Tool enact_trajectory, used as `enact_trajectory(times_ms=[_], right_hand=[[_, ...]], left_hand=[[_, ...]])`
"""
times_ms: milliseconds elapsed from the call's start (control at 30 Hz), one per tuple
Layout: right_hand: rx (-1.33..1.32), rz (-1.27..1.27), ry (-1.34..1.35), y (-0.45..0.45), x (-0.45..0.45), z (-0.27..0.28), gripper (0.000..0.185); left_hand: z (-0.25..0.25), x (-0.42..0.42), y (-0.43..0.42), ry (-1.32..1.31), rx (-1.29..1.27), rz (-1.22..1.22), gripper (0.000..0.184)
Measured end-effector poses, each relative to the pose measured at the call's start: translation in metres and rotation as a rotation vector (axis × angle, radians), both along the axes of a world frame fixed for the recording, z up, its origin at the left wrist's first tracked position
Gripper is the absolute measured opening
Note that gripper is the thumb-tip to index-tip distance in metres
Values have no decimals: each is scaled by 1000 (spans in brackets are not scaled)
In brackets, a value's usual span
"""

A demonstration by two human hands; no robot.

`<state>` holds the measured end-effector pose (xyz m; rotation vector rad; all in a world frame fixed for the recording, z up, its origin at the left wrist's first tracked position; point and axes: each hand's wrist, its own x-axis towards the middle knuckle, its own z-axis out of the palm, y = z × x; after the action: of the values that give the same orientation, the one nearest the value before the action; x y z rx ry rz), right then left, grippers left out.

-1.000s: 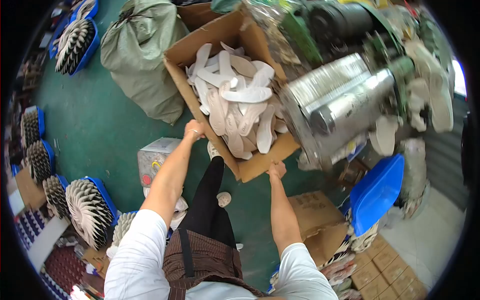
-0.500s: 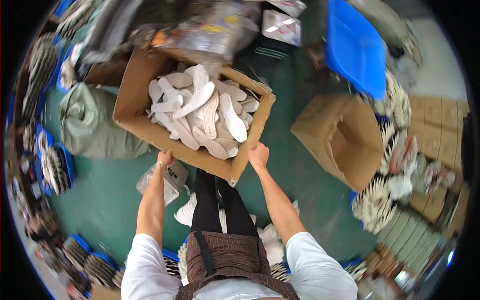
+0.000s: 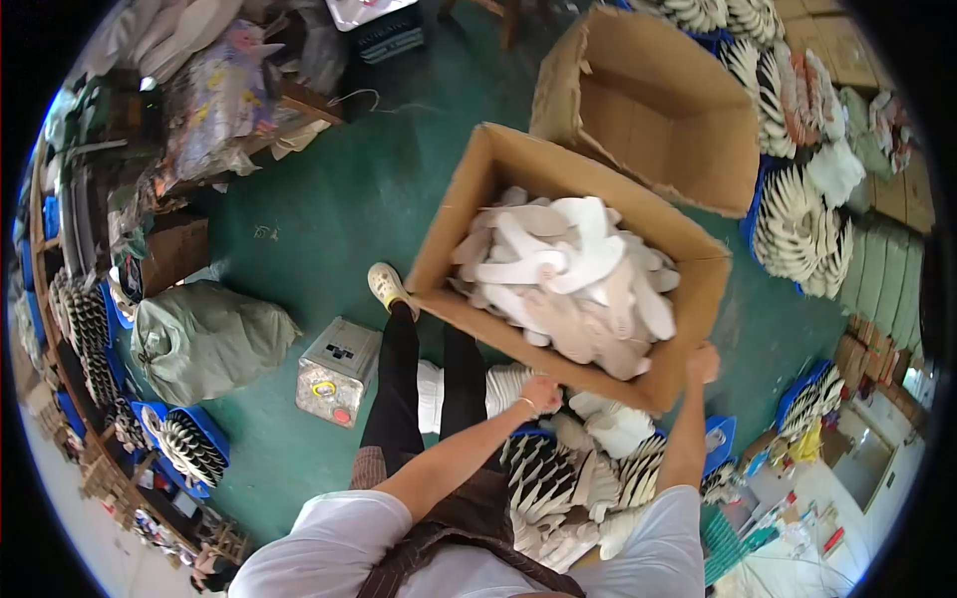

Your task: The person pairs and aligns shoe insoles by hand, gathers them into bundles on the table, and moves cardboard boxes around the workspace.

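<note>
From where I stand, the cardboard box is up against the person's two hands, opening upward and turned at an angle over the green floor. Pale insoles lie in a loose heap inside, white ones over beige ones, away from the far left corner.

The left hand, a thin band around its wrist, is at the near edge of the box, its fingers curled in and clamped on the cardboard. The right hand is against the right side, close to the near right corner; its fingers are partly hidden, and I can't tell how tightly they close.

Just beyond the far edge, a second box shows its open mouth; I can't tell whether the two touch. Left of the person's legs, a metal can stands on the floor near a light clog, with a grey-green sack slumped farther left. Rows of pale soles fill a blue basin beyond the right edge of the box, and more stacks sit below its near edge.
</note>
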<state>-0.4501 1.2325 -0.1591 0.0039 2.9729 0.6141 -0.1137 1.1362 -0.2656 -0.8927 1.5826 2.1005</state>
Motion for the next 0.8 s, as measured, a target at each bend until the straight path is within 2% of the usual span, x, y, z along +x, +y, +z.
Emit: enact_trajectory(times_ms=[33, 67, 100, 133, 167, 200, 233, 267, 300, 333, 367, 400, 433, 467, 500, 533, 567, 600, 633, 667, 733, 767, 800], right_hand=[[21, -147, 161, 20, -13, -1, 24], [47, -294, 327, 40, -26, 0, 24], [43, -253, 262, 19, -17, 25, 22], [31, -213, 203, -9, -11, 49, 21], [-31, -20, 170, 24, -29, 18, 20], [-94, 178, 135, 55, -47, -13, 19], [-91, 91, 67, 9, -40, -8, 20], [-449, 373, 115, -5, -48, -31, 28], [-417, 334, 33, -60, -44, -32, 38], [-448, 499, 91, -99, -47, -56, 43], [-492, 675, 145, -136, -50, -81, 49], [-539, 714, 116, -174, -52, -99, 49], [-500, 826, 134, -217, -54, -113, 57], [-464, 943, 156, -259, -54, -126, 66], [-467, 875, 10, -295, -53, -140, 74], [-450, 808, -138, -322, -57, -157, 82], [-518, 666, -306, -344, -66, -180, 93], [-622, 501, -512, -359, -66, -193, 94], [-632, 417, -648, -371, -63, -202, 91], [-574, 485, -545, -369, -72, -243, 82], [-412, 461, -403, -378, -42, -228, 66], [-320, 481, -159, -381, -34, -223, 50], [-349, 487, 132, -386, -38, -223, 46]], left_hand=[[8, -9, 30, 200, -18, -101, 20], [28, -17, 45, 260, 90, -237, 25], [54, -21, 51, 321, 199, -375, 29], [64, -15, 55, 243, 341, -395, 33], [73, -7, 54, 164, 480, -412, 36], [81, 1, 33, 192, 414, -423, 39], [66, 20, 29, 127, 363, -369, 40], [56, 36, 5, 73, 315, -385, 40], [32, 58, -11, -16, 241, -372, 40], [21, 81, -43, -87, 45, -331, 34], [-22, 129, -51, -139, 74, -26, 28], [-12, 144, -94, -280, -135, 3, 23], [-46, 197, -108, -356, -241, 159, 18], [-27, 217, -136, -476, -367, 307, 17], [-33, 260, -147, -556, -433, 349, 19], [-8, 277, -163, -744, -460, 342, 24], [-27, 336, -149, -841, -460, 398, 26], [-16, 366, -143, -872, -402, 502, 28], [-12, 400, -126, -959, -437, 506, 29], [9, 409, -119, -985, -390, 587, 28], [31, 427, -93, -1165, -276, 653, 27], [41, 432, -78, -1170, -184, 747, 26], [48, 437, -61, -1170, -95, 844, 25]])
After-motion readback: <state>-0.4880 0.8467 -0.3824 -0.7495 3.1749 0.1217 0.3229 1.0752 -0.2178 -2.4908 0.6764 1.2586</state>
